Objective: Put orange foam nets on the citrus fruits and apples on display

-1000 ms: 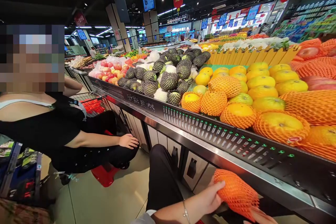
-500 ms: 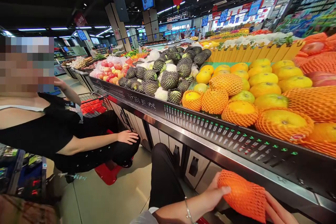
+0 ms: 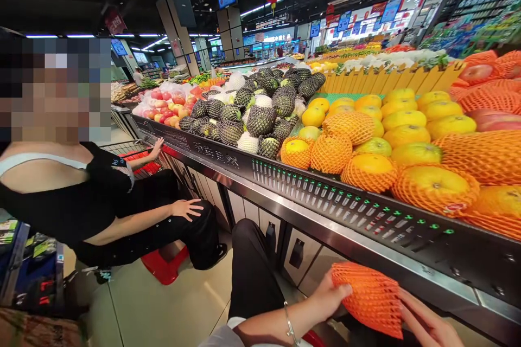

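My left hand (image 3: 329, 298), with a silver bracelet at its wrist, is closed on one end of an orange foam fruit net (image 3: 366, 298), thumb on top. A rounded bulk fills the net, but the mesh hides what fruit it is. At the net's other end my right hand (image 3: 427, 321) grips the edge, its fingers partly behind it. Both hands are low in front of the display, over my lap. Just above them on the stand are yellow-orange citrus fruits (image 3: 411, 138), several in foam nets like the netted fruit (image 3: 368, 171) at the front.
A black perforated rail (image 3: 309, 184) with a metal ledge edges the stand. Dark-netted fruits (image 3: 260, 119) and apples (image 3: 169, 105) lie further left. A seated co-worker in black (image 3: 134, 217) is at my left on a red stool (image 3: 166, 265), beside a wire cart (image 3: 138, 157).
The co-worker's raised far hand has come down to the stand's edge. My hands have shifted slightly left in view, still on the net. The camera view has tilted a little.
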Tool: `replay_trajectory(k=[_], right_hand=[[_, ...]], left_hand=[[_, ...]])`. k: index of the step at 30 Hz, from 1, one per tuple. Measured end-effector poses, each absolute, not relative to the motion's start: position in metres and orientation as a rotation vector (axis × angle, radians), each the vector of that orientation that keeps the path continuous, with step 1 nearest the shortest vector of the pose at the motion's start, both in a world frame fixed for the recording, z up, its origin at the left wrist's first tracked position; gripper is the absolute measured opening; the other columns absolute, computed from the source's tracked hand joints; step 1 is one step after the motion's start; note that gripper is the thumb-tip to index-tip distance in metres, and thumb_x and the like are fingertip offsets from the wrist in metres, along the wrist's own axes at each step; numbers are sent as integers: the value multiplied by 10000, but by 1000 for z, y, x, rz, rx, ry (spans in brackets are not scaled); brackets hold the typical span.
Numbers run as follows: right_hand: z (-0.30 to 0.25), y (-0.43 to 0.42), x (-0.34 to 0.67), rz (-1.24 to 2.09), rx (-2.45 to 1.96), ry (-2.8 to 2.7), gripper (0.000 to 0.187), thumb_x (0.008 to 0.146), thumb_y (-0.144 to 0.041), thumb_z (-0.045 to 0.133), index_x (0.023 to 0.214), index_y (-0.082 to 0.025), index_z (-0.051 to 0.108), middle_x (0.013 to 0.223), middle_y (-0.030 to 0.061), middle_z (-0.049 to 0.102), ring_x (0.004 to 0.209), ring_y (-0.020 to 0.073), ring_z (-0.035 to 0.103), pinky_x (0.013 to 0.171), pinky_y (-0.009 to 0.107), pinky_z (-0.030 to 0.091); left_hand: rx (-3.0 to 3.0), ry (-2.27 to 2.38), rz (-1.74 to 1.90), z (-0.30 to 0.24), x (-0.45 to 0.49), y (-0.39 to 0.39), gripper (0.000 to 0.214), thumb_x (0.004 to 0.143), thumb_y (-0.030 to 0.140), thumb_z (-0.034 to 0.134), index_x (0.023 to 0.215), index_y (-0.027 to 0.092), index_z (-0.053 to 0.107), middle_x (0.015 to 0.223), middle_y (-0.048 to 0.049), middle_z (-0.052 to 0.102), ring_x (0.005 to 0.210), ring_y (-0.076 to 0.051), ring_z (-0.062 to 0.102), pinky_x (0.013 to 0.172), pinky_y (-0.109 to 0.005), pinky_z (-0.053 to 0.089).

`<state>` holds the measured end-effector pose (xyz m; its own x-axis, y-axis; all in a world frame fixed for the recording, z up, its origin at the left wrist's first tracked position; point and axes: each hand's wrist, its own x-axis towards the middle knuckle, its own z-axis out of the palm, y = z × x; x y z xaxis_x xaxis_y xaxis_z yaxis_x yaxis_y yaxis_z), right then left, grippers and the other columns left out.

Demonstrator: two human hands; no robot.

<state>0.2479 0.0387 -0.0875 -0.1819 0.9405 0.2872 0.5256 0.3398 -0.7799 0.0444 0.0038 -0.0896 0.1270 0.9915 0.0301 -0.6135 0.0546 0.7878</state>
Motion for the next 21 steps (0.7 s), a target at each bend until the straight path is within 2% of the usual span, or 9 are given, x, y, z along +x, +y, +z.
replay_trajectory(k=[4, 7, 10, 13, 15, 18, 21], right_hand=[[-83, 34, 239, 804, -1278, -1817, 502, 716, -632, 587, 874, -192, 771, 1006, 85, 742, 921, 272, 716, 747, 278, 616], [-81, 36, 240, 862, -1275, -1837, 482, 703, -605, 618, 883, -186, 773, 1004, 93, 742, 938, 289, 710, 770, 300, 611], [-74, 40, 243, 904, -1275, -1819, 437, 715, -571, 626, 876, -193, 776, 987, 86, 746, 914, 286, 717, 784, 301, 603], [-64, 44, 245, 883, -1267, -1761, 395, 737, -536, 618, 866, -198, 775, 957, 84, 752, 868, 261, 728, 792, 276, 591], [-61, 45, 244, 861, -1248, -1790, 370, 735, -510, 634, 851, -189, 776, 960, 97, 749, 876, 256, 727, 810, 263, 578], [-66, 46, 243, 843, -1206, -1858, 373, 719, -507, 661, 838, -172, 776, 1007, 124, 734, 937, 266, 712, 853, 261, 553], [-85, 46, 245, 904, -1210, -1848, 422, 763, -535, 622, 941, -181, 767, 1094, 121, 710, 1046, 267, 673, 932, 267, 496]], left_hand=[[732, 553, 1335, -90, 47, 6, 792, 470, 564, 847, 1120, 176, 616, 1118, -135, 666, 1140, -375, 573, 1008, -495, 347], [672, 640, 1386, -101, 50, 7, 784, 523, 590, 809, 1136, 139, 620, 1125, -173, 656, 1185, -391, 533, 1044, -481, 339], [610, 672, 1413, -114, 49, 7, 756, 598, 598, 761, 1161, 114, 617, 1167, -189, 632, 1289, -386, 438, 1108, -471, 268], [572, 701, 1403, -123, 46, 8, 812, 590, 591, 767, 1219, 112, 580, 1275, -198, 569, 1331, -385, 384, 1130, -469, 231], [570, 729, 1385, -124, 44, 8, 850, 574, 595, 773, 1248, 124, 559, 1299, -195, 554, 1308, -386, 409, 1125, -477, 238], [606, 734, 1377, -122, 41, 9, 870, 556, 598, 787, 1249, 125, 557, 1272, -202, 570, 1270, -393, 444, 1108, -482, 258], [604, 718, 1369, -119, 39, 9, 899, 494, 602, 825, 1220, 141, 562, 1279, -188, 553, 1281, -390, 430, 1107, -470, 254]])
